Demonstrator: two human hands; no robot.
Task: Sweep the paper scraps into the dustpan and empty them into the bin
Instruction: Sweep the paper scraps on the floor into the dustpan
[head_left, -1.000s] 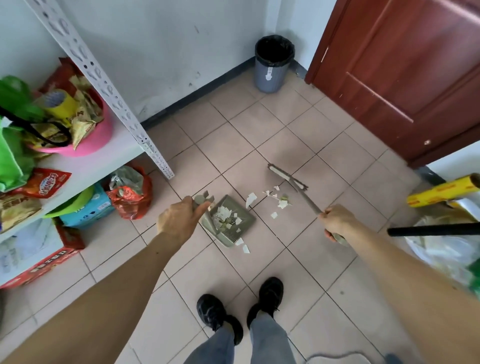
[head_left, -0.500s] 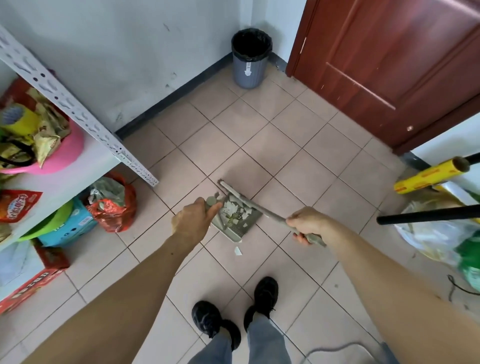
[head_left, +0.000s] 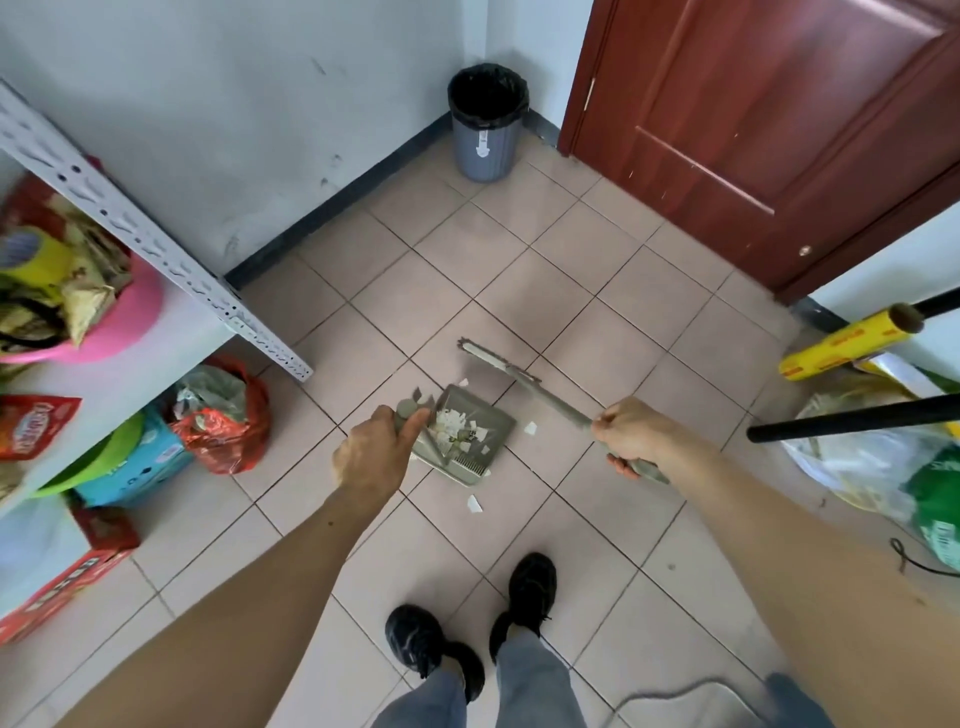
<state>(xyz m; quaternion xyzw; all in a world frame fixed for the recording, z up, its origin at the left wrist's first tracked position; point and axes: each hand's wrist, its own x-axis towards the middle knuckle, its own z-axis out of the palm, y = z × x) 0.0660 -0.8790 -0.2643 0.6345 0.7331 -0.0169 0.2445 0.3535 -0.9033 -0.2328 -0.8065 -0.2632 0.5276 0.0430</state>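
- On the far left is a shelf (head_left: 156, 244) with a pink bowl (head_left: 122, 319) on it. Bags and boxes sit under it. None of that is part of the job.
- The left hand (head_left: 374, 452) is closed around the handle of the dustpan (head_left: 483, 421). It holds the pan low, at the floor or just over it; I cannot tell which.
- Most of the paper scraps (head_left: 457, 431) lie in a white heap inside the pan.
- A few bits are not in yet. One scrap (head_left: 474, 504) lies on the floor tiles (head_left: 395, 291) just in front of the pan, toward the black shoes (head_left: 426, 644). One more bit (head_left: 530, 428) lies just beside the pan's right edge.
- The brush (head_left: 493, 359) is out past the pan, with its head on the far side. I cannot tell if it touches the floor.
- The right hand (head_left: 631, 434) is wrapped tight around the brush handle.
- I think the sweeping is nearly done. To do it well, press the pan's open edge flat on the floor so no paper slips under. Then bring the brush behind each loose bit and pull it in with short, soft strokes. Big swings could flick the light paper away.
- Keep the pan level when lifting it, or the heap may slide out.
- The bin (head_left: 485, 124) stands open in the far corner by the red door (head_left: 779, 119), well apart from the pan. It is the next stop.
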